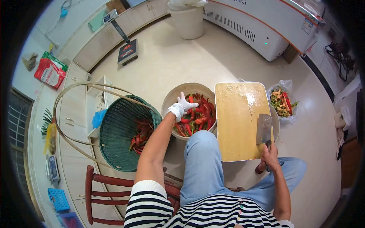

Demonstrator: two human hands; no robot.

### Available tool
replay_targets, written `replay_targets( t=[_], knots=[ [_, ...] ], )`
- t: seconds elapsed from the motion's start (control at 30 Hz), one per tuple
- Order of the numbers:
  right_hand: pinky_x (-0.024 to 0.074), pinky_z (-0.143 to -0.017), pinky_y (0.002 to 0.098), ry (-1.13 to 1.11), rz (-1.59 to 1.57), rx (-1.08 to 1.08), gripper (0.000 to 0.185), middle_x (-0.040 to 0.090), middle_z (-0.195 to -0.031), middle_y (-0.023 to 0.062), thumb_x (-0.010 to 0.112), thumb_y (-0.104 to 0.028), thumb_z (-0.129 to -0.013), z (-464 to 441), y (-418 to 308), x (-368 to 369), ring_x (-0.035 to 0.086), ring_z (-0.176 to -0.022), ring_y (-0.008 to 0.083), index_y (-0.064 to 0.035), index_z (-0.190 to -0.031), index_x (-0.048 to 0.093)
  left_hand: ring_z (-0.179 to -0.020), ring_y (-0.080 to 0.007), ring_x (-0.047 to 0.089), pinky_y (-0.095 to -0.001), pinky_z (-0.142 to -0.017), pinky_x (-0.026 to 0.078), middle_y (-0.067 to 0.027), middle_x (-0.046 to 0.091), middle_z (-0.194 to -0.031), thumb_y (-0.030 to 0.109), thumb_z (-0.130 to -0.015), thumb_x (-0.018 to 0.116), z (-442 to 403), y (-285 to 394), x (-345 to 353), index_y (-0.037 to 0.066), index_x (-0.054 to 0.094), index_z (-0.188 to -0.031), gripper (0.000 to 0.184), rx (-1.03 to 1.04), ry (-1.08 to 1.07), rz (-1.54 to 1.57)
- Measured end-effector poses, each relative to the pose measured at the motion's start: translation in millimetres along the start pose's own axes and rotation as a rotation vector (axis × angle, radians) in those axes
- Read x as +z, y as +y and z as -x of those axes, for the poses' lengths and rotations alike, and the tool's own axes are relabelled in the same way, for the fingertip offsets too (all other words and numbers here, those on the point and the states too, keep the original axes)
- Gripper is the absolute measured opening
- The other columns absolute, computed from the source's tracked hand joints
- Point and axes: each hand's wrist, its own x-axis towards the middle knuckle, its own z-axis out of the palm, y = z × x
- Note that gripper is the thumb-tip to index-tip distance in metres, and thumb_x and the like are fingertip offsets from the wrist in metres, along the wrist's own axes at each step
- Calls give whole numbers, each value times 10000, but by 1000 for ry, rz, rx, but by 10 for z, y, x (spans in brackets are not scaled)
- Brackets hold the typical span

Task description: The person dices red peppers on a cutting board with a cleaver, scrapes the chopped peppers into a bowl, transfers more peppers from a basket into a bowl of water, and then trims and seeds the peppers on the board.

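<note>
White-gloved left hand (185, 104), fingers spread, at long red peppers (206, 111) in round beige plastic tub (186, 87), contact unclear; right hand (270, 156) grips rectangular steel cleaver (264, 128), best kept flat on yellow board (237, 117).

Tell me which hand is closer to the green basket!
Left. The left hand is over the tub beside the green basket; the right hand is farther off, holding the cleaver by the cutting board.

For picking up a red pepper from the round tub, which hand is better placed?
Probably the left hand: it is over the red peppers, while the right hand holds the cleaver.
</note>
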Motion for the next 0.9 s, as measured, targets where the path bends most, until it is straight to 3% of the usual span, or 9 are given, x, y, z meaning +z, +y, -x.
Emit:
replay_targets(
  t=[0.13,0.27,0.33,0.37,0.43,0.5,0.57,0.7,0.9],
  knots=[
    [450,-578,333,-39,125,-20,275,537,-806,110,476,-207,-904,-124,216,-34,536,-640,196,-11,-1097,461,-1077,-257,555,-313,-831,467,-179,583,-1178,409,-760,692,-368,-572,-228,-26,502,-1243,677,307,65,-305],
    [425,-746,361,4,172,-44,282,563,-915,131,475,-189,-896,-189,370,-29,518,-809,240,19,-1086,493,-587,-162,609,-301,-584,483,-78,654,-701,409,-834,615,162,-924,-1030,16,652,-793,397,15,-102,21],
    [426,-750,362,-62,111,18,285,566,-927,133,471,-187,-900,-184,249,1,523,-811,246,24,-1091,488,-535,-127,590,-276,-512,457,-50,636,-632,402,-857,590,197,-1410,-1366,55,632,-720,375,-96,-35,123],
    [372,-541,289,-43,180,-105,231,498,-760,60,466,-204,-922,-246,403,-56,453,-605,154,-24,-1066,464,-520,-138,583,-292,-501,453,-53,639,-634,389,-860,587,140,-1696,-1486,63,632,-713,360,-236,2,121],
    [318,-333,216,-36,255,-230,181,430,-592,-14,460,-222,-944,-269,523,-57,383,-399,62,-72,-1042,440,-567,-201,597,-352,-583,476,-68,655,-685,386,-846,595,-21,-2432,-1625,15,658,-802,379,-173,-6,-270],
    [312,-314,222,-47,160,-67,168,415,-577,-18,460,-232,-946,-131,164,44,368,-379,61,-83,-1022,438,-722,-250,635,-397,-701,479,-115,681,-839,403,-829,614,7,-2917,-1554,-1,662,-907,414,-384,118,9],
    [310,-304,225,-53,81,90,165,404,-568,-21,459,-238,-947,-60,-101,142,360,-368,61,-91,-1018,434,-1222,-317,449,-394,-973,377,-204,468,-1320,475,-745,689,154,-2960,-1527,-29,407,-1317,813,-486,-22,32],
    [311,-293,229,-16,191,43,173,377,-557,-25,452,-253,-951,-112,97,102,351,-362,61,-104,-1026,405,-1352,-325,244,-395,-1075,256,-206,199,-1477,575,-647,725,29,-2973,-1269,19,-7,-1445,1217,-559,-226,-55],
    [304,-288,235,21,160,111,191,358,-554,-26,459,-292,-955,-7,-138,244,341,-359,62,-126,-972,366,-1369,-433,6,-580,-1091,113,-148,-55,-1516,736,-518,694,-808,-3387,-560,115,-105,-1444,1372,-609,65,-15]
  ],
)
